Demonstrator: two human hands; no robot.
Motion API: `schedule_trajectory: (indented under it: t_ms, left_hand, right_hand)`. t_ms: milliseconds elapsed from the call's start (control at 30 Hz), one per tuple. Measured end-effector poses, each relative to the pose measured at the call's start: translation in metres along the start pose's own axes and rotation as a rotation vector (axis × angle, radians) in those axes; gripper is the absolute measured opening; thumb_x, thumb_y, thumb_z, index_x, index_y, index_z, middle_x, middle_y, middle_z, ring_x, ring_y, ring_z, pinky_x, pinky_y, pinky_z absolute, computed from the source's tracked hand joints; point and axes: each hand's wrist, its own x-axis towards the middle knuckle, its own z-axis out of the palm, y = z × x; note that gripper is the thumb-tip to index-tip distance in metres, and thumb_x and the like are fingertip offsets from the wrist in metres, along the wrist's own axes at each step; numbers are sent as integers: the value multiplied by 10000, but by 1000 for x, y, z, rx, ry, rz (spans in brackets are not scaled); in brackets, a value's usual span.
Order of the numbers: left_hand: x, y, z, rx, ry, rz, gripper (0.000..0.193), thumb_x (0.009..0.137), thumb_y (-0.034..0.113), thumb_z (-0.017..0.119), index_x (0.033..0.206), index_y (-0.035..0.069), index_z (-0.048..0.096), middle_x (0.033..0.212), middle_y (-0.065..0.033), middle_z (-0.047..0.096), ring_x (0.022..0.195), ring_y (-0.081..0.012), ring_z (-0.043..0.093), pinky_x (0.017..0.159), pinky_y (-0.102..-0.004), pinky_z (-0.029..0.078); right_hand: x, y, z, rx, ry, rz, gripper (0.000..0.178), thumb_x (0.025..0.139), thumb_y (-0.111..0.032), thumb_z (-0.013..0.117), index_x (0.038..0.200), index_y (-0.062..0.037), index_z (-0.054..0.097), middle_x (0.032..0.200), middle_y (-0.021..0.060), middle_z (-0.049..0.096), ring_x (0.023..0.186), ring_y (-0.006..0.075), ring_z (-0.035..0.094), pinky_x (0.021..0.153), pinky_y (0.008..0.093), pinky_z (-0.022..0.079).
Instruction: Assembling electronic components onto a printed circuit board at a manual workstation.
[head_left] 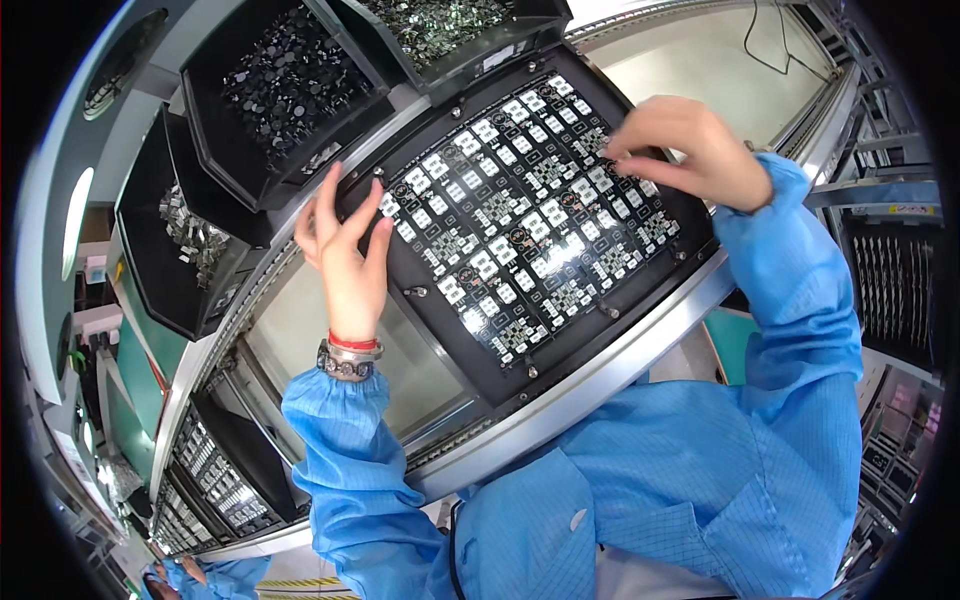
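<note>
Circuit board panel [520, 215] in black tray [640, 290]: judged stiff, fragile; best held by tray edges. Left hand [345, 240] loosely spread at panel corner; right hand [685, 150] pinched on small part, fingertips down.

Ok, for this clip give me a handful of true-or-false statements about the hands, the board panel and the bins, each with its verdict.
1. Both hands are at the black tray of circuit boards. True: the left hand is at its left edge, the right hand over its right part.
2. The left wrist is bare. False: it wears a red band and a metal watch.
3. The person wears blue sleeves. True.
4. The black bins beside the tray hold nothing. False: they hold many small parts.
5. The right hand holds a screwdriver. False: no tool shows; its fingertips are down at the boards.
</note>
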Motion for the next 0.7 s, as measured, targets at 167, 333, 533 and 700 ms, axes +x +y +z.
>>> schedule_trajectory:
  t_ms: [167, 333, 533, 700]
  left_hand:
    - [-4, 2, 2, -3, -30, 77, 374, 801, 52, 672, 1088, 288, 715, 1507, -8, 335, 1303, -329, 275, 1099, -443, 193]
    - [-6, 5, 1, -53, -1, -4, 474, 811, 20, 637, 1168, 332, 667, 1518, -26, 296, 1304, -333, 263, 1097, -456, 178]
    - [-5, 12, 0, -86, -5, -16, 465, 812, 10, 632, 1150, 327, 677, 1518, -23, 295, 1299, -325, 255, 1101, -452, 167]
    - [-5, 11, 1, -75, -2, -9, 461, 816, 5, 625, 1143, 325, 680, 1516, -20, 299, 1298, -325, 259, 1098, -449, 173]
  right_hand:
    - [63, 8, 71, -259, 92, 143, 325, 869, -158, 615, 1191, -110, 611, 772, 126, 650, 676, 289, 630, 620, 375, 504]
    - [87, 22, 108, -511, 261, 65, 215, 846, -156, 612, 1055, -107, 633, 655, 70, 627, 616, 264, 632, 580, 384, 503]
    - [92, 23, 117, -414, 372, 152, 109, 847, -198, 637, 835, -96, 600, 593, 75, 594, 585, 275, 613, 592, 390, 492]
    - [97, 13, 122, -340, 441, 325, 118, 843, -197, 645, 813, -88, 611, 588, 104, 594, 579, 304, 606, 566, 406, 489]
